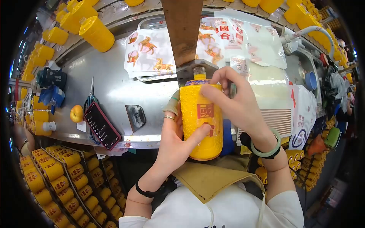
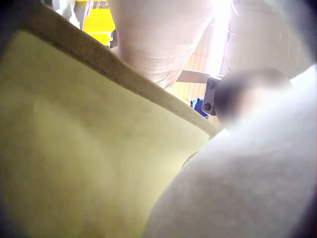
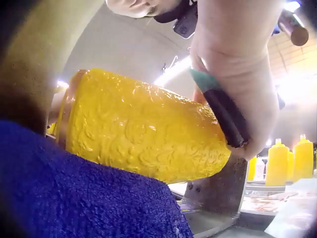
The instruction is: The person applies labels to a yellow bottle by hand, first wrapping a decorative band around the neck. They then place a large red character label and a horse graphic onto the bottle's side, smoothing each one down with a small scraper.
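Note:
A yellow embossed bottle (image 1: 190,110) with red characters on its front stands upright before the person's chest, its clear neck (image 1: 199,72) uncapped at the top. Purple-blue patterning rings its shoulder. My left hand (image 1: 171,148) grips the lower left side, thumb laid across the front; one finger wears a pale cover. At the upper right, my right hand (image 1: 237,100) holds the shoulder with thumb and bent fingers close below the neck. The right wrist view has the bottle (image 3: 143,129) lying across it. In the left wrist view the left hand's fingers and the bottle are hidden.
A brown post (image 1: 182,30) rises just behind the bottle. Horse-printed sheets (image 1: 148,51) and red-printed sheets (image 1: 262,41) lie on the metal table. To the left are a phone (image 1: 102,125), scissors (image 1: 91,95) and an apple (image 1: 76,113). Crated yellow bottles (image 1: 61,184) stand below. A blue towel (image 3: 99,193) shows near the bottle.

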The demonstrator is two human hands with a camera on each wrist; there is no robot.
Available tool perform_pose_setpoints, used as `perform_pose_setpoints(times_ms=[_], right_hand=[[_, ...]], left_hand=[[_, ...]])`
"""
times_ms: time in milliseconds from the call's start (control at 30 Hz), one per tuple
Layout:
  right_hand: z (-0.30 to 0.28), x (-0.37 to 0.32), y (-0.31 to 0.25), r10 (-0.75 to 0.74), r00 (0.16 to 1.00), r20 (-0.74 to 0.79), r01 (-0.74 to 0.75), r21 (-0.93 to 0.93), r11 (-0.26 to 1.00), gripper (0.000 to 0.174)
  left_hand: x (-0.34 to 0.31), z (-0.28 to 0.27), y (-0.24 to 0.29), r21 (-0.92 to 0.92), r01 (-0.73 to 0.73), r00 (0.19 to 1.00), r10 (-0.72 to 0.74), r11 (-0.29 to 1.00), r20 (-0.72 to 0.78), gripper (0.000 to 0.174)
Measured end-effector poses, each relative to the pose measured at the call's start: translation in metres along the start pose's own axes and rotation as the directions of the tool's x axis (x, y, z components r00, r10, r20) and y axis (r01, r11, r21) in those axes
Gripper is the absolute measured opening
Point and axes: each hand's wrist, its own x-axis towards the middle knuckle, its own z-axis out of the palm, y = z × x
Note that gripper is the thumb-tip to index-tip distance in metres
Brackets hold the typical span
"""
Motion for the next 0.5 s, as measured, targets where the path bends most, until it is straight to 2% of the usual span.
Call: perform_pose_setpoints(times_ms=[67, 133, 200, 267, 300, 433, 500], right_hand=[[-0.004, -0.002, 0.007, -0.004, 1.0, 0.029, 0.001, 0.132, 0.991, 0.028], [-0.009, -0.009, 0.007, 0.051, 0.999, 0.013, -0.053, 0.188, 0.981, 0.028], [-0.007, -0.019, 0.008, 0.106, 0.994, 0.002, -0.104, 0.244, 0.964, 0.029], [-0.003, -0.03, 0.013, 0.153, 0.988, -0.022, -0.136, 0.346, 0.929, 0.035], [-0.002, -0.035, 0.013, 0.154, 0.988, 0.029, -0.153, 0.395, 0.906, 0.047], [0.007, -0.044, 0.023, 0.115, 0.993, 0.011, -0.111, 0.371, 0.922, 0.06], [0.009, -0.044, 0.025, 0.115, 0.993, 0.007, -0.109, 0.368, 0.923, 0.06]], left_hand=[[0.002, -0.001, 0.0, 0.035, -0.023, 1.0, 0.023, 0.999, 0.004, 0.083], [0.007, -0.005, -0.001, -0.102, -0.014, 0.999, 0.01, 0.995, -0.038, 0.081], [0.013, -0.005, 0.005, -0.129, 0.013, 0.998, -0.02, 0.992, -0.053, 0.079], [0.017, -0.005, 0.005, -0.154, 0.036, 0.997, -0.047, 0.987, -0.066, 0.077], [0.018, -0.005, 0.002, -0.137, 0.021, 0.998, -0.03, 0.99, -0.064, 0.076], [0.019, -0.002, 0.0, -0.14, 0.014, 0.998, -0.023, 0.99, -0.065, 0.074], [0.019, -0.002, 0.0, -0.146, 0.017, 0.998, -0.026, 0.989, -0.06, 0.074]])
